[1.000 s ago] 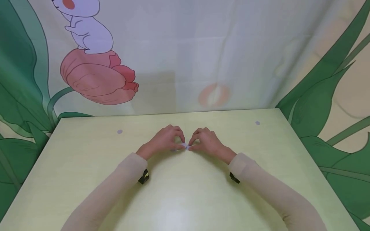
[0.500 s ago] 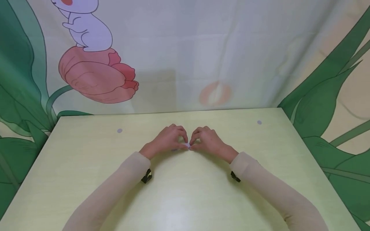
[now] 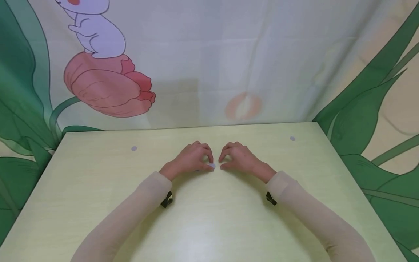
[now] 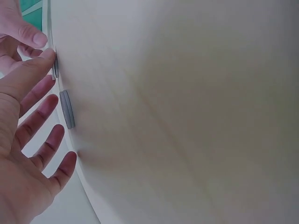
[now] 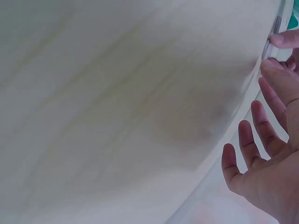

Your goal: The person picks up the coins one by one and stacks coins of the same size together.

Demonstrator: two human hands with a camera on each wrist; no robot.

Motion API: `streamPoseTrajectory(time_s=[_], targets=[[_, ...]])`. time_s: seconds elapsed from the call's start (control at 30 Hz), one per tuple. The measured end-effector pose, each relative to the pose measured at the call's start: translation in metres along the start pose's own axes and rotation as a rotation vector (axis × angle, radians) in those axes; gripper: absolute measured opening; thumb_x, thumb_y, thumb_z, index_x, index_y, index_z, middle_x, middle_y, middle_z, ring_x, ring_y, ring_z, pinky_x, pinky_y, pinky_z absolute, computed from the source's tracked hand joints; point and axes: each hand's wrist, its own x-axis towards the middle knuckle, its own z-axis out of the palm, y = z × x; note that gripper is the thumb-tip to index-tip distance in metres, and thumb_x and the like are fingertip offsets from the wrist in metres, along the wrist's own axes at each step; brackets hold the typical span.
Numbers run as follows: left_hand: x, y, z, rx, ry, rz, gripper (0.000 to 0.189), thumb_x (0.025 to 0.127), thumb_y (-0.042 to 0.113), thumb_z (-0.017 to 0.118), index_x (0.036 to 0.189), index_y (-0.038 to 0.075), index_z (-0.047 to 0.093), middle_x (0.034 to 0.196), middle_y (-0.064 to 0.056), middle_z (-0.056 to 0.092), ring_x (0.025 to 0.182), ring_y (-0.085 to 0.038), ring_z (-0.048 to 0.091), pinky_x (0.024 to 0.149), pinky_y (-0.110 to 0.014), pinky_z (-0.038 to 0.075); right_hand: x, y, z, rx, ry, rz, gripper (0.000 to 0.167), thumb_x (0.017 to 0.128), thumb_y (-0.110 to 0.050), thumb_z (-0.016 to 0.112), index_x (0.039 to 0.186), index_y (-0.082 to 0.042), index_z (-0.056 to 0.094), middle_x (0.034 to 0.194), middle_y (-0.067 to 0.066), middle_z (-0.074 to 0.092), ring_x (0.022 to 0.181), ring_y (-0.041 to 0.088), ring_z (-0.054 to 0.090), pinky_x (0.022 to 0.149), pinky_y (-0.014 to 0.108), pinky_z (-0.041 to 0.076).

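Near the middle of the table, my left hand [image 3: 191,157] pinches a small pale lilac disc [image 3: 212,166] between thumb and fingertips. In the left wrist view this disc [image 4: 56,66] is seen nearly edge-on at the thumb tip. A second grey disc [image 4: 67,109], with a line along its edge, lies on the table beside the left fingers; in the head view the left hand mostly hides it. To the right, my right hand [image 3: 241,158] is a short gap away from the pinched disc, fingers bent, thumb and fingertips apart, holding nothing.
Two more flat lilac discs lie toward the back of the table, one at the left [image 3: 134,148] and one at the right [image 3: 292,138]. Behind the pale wooden table [image 3: 196,225] hangs a printed curtain [image 3: 203,65]. Dark wrist bands [image 3: 167,199] show under both sleeves.
Both hands met at the disc earlier. My right hand has since let go and drawn off to the right. The left hand has shifted slightly right and keeps the disc.
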Motion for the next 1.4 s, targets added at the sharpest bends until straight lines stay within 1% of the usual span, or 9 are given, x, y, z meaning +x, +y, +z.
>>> streamPoseTrajectory(time_s=[0.23, 0.5, 0.7, 0.8, 1.0, 1.1, 1.2, 1.3, 1.4], targets=[[0.001, 0.000, 0.001, 0.017, -0.019, -0.027, 0.021, 0.085, 0.040, 0.083, 0.095, 0.023, 0.078, 0.121, 0.000, 0.067, 0.107, -0.028, 0.054, 0.088, -0.047, 0.047, -0.003, 0.006, -0.008, 0.014, 0.040, 0.010, 0.017, 0.087, -0.022, 0.082, 0.103, -0.018, 0.079, 0.123, 0.007, 0.065, 0.116, 0.034, 0.056, 0.095, 0.054, 0.047], [0.000, 0.001, 0.000, 0.005, -0.043, -0.059, 0.023, 0.084, 0.039, 0.084, 0.099, 0.023, 0.078, 0.124, 0.001, 0.066, 0.111, -0.028, 0.053, 0.092, -0.048, 0.046, -0.005, 0.008, -0.012, 0.049, 0.055, 0.004, 0.015, 0.089, -0.022, 0.080, 0.103, -0.017, 0.079, 0.122, 0.008, 0.065, 0.115, 0.034, 0.056, 0.096, 0.055, 0.046], [-0.001, 0.000, -0.002, 0.007, -0.058, -0.042, 0.022, 0.084, 0.037, 0.084, 0.101, 0.023, 0.079, 0.124, -0.001, 0.065, 0.112, -0.030, 0.054, 0.093, -0.049, 0.046, -0.008, 0.014, -0.021, 0.036, 0.071, 0.023, 0.013, 0.090, -0.023, 0.079, 0.101, -0.017, 0.079, 0.121, 0.008, 0.065, 0.117, 0.034, 0.056, 0.097, 0.053, 0.047], [0.000, -0.005, -0.002, -0.010, -0.069, -0.025, 0.022, 0.084, 0.035, 0.084, 0.102, 0.024, 0.080, 0.124, -0.002, 0.064, 0.113, -0.031, 0.054, 0.093, -0.049, 0.045, -0.011, 0.020, -0.026, 0.038, 0.088, 0.022, 0.013, 0.090, -0.021, 0.079, 0.101, -0.015, 0.079, 0.120, 0.009, 0.066, 0.116, 0.035, 0.056, 0.097, 0.052, 0.046], [0.002, -0.018, -0.002, -0.154, -0.081, -0.042, 0.027, 0.081, 0.030, 0.088, 0.105, 0.022, 0.081, 0.124, -0.003, 0.063, 0.120, -0.031, 0.050, 0.102, -0.052, 0.038, -0.021, 0.041, -0.039, 0.057, 0.119, 0.030, 0.016, 0.090, -0.016, 0.078, 0.104, -0.010, 0.078, 0.119, 0.012, 0.066, 0.117, 0.037, 0.056, 0.101, 0.053, 0.043], [0.003, -0.022, 0.002, -0.198, -0.083, -0.047, 0.028, 0.080, 0.031, 0.089, 0.105, 0.023, 0.081, 0.124, -0.003, 0.062, 0.122, -0.029, 0.049, 0.105, -0.051, 0.035, -0.028, 0.054, -0.047, 0.069, 0.122, 0.062, 0.017, 0.091, -0.016, 0.076, 0.107, -0.009, 0.077, 0.120, 0.013, 0.065, 0.119, 0.037, 0.055, 0.105, 0.053, 0.040], [0.003, -0.024, 0.004, -0.216, -0.074, -0.052, 0.029, 0.078, 0.032, 0.090, 0.104, 0.024, 0.081, 0.123, -0.002, 0.062, 0.121, -0.028, 0.049, 0.105, -0.052, 0.035, -0.036, 0.070, -0.058, 0.062, 0.125, 0.098, 0.019, 0.093, -0.016, 0.075, 0.110, -0.009, 0.076, 0.122, 0.014, 0.064, 0.120, 0.037, 0.054, 0.106, 0.054, 0.039], [0.003, -0.024, 0.005, -0.215, -0.064, -0.052, 0.029, 0.078, 0.033, 0.090, 0.104, 0.026, 0.081, 0.122, 0.000, 0.062, 0.120, -0.028, 0.048, 0.104, -0.052, 0.034, -0.045, 0.089, -0.068, 0.055, 0.140, 0.134, 0.020, 0.094, -0.016, 0.073, 0.113, -0.007, 0.075, 0.123, 0.016, 0.064, 0.121, 0.037, 0.054, 0.105, 0.054, 0.040], [0.001, -0.022, 0.005, -0.206, -0.056, -0.059, 0.029, 0.077, 0.034, 0.090, 0.103, 0.026, 0.081, 0.122, 0.000, 0.062, 0.119, -0.027, 0.048, 0.103, -0.051, 0.034, -0.055, 0.106, -0.079, 0.079, 0.150, 0.177, 0.023, 0.096, -0.015, 0.071, 0.116, -0.005, 0.074, 0.126, 0.018, 0.062, 0.120, 0.039, 0.055, 0.102, 0.055, 0.043]])
